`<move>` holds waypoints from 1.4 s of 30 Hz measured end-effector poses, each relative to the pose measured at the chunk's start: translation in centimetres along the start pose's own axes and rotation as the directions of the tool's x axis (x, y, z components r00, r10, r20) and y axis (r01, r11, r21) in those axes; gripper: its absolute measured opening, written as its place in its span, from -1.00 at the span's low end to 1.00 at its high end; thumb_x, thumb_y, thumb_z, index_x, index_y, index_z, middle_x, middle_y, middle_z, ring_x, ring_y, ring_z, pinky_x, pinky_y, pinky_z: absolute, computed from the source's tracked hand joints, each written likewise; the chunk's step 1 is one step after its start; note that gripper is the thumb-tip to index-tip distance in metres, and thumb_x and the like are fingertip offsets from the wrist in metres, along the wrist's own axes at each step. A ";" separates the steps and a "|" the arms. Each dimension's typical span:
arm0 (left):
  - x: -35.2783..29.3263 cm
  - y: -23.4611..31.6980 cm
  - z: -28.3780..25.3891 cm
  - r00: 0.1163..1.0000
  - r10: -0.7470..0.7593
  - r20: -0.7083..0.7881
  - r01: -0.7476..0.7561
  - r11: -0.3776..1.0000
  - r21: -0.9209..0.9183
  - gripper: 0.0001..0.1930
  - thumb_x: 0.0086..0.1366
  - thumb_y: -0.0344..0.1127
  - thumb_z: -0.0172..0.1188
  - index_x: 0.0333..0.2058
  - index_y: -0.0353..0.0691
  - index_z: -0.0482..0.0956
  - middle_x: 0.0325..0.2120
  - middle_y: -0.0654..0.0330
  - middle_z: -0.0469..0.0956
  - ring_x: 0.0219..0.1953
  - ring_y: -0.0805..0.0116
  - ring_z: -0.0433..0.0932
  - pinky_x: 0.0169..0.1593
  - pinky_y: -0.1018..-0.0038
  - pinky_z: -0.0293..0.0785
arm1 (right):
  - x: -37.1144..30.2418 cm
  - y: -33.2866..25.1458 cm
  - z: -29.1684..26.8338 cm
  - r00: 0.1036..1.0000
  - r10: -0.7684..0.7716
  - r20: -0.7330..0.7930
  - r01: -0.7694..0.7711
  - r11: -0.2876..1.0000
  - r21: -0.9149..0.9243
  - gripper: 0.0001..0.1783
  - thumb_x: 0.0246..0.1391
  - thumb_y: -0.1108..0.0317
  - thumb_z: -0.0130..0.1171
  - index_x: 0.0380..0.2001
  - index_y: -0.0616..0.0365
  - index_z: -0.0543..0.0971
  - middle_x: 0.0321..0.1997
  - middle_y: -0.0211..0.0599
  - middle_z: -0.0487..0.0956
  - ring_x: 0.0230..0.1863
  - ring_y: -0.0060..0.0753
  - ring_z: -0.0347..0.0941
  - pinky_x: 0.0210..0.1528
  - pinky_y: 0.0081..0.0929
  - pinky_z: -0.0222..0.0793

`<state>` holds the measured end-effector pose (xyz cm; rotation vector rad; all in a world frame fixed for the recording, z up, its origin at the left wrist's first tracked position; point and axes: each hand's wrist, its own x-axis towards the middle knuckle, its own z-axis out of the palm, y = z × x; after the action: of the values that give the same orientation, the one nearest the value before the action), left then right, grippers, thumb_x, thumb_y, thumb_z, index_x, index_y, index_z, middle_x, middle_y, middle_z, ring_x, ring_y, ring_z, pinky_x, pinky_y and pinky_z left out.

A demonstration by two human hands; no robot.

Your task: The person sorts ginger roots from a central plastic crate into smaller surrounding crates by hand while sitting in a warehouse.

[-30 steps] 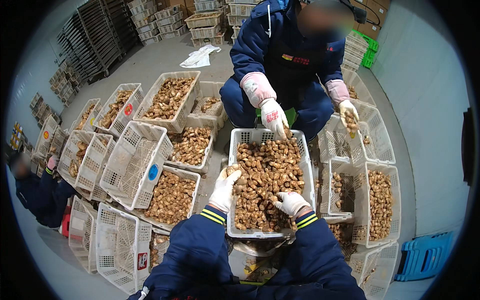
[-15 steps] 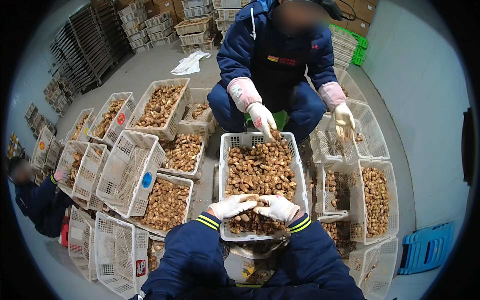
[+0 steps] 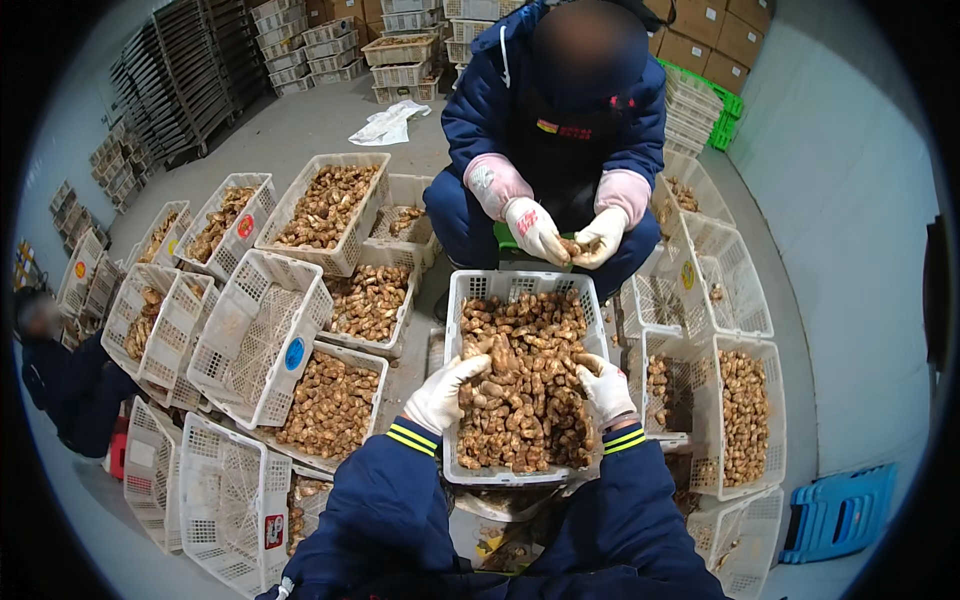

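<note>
A white perforated plastic crate [image 3: 455, 290] stands in front of me, heaped with stubby brown mushrooms [image 3: 525, 385]. White work gloves cover both my hands. My left hand [image 3: 440, 395] is at the crate's left side, thumb pointing inward against the mushrooms, its lower fingers partly hidden. Across the pile, my right hand [image 3: 605, 390] is at the right rim, fingers reaching in to the mushrooms' edge. Both look open, palms facing each other, with no single mushroom plainly gripped. Opposite, a crouching co-worker's gloved hands [image 3: 565, 240] hold a mushroom above the far rim.
More mushroom crates stand at the left [image 3: 330, 400] and right [image 3: 745, 420]. A tilted crate with a blue sticker [image 3: 258, 335] leans at left. Blue plastic pieces [image 3: 840, 512] rest by the right wall. Another person [image 3: 65, 375] works at far left.
My hands, together over the near part of the pile before, have moved apart to the crate's two sides. The co-worker's hands have come together around a mushroom lifted from the crate.
</note>
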<state>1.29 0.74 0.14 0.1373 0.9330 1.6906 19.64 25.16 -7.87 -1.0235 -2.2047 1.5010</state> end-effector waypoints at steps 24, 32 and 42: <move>0.9 3.5 -2.5 0.884 0.223 -0.412 -0.293 0.949 -0.115 -0.70 0.40 -0.19 0.14 0.03 -0.13 0.54 -0.22 0.30 0.62 -0.34 0.50 0.61 -0.41 0.65 0.44 | -1.1 -0.3 3.4 0.900 0.141 0.412 0.217 0.675 -0.706 -0.46 0.09 -0.05 0.25 0.01 0.10 0.62 -0.01 -0.06 0.62 0.06 -0.10 0.54 0.12 -0.27 0.44; 1.1 3.0 -2.1 0.890 0.232 -0.392 -0.280 0.958 -0.069 -0.67 0.42 -0.15 0.10 0.06 -0.15 0.53 -0.20 0.30 0.61 -0.32 0.50 0.61 -0.35 0.65 0.45 | 1.4 -1.2 1.5 0.986 0.146 0.076 -0.161 0.954 0.255 -0.68 0.18 0.36 0.23 -0.05 0.29 0.56 -0.15 -0.31 0.63 -0.18 -0.51 0.54 -0.05 -0.55 0.47; 2.3 2.3 -1.3 0.896 0.234 -0.379 -0.261 0.965 -0.022 -0.63 0.41 -0.16 0.12 0.08 -0.23 0.51 -0.16 0.25 0.59 -0.31 0.43 0.64 -0.42 0.64 0.49 | 9.4 4.4 6.2 0.998 0.065 -0.020 -0.050 0.493 -0.869 -0.53 0.13 0.04 0.24 0.00 0.10 0.52 0.06 -0.02 0.52 0.04 0.05 0.52 0.06 -0.19 0.49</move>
<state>-1.92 1.94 -0.13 -0.1268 1.1717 2.0298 11.14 28.25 -15.81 -1.3204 -3.0135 0.2410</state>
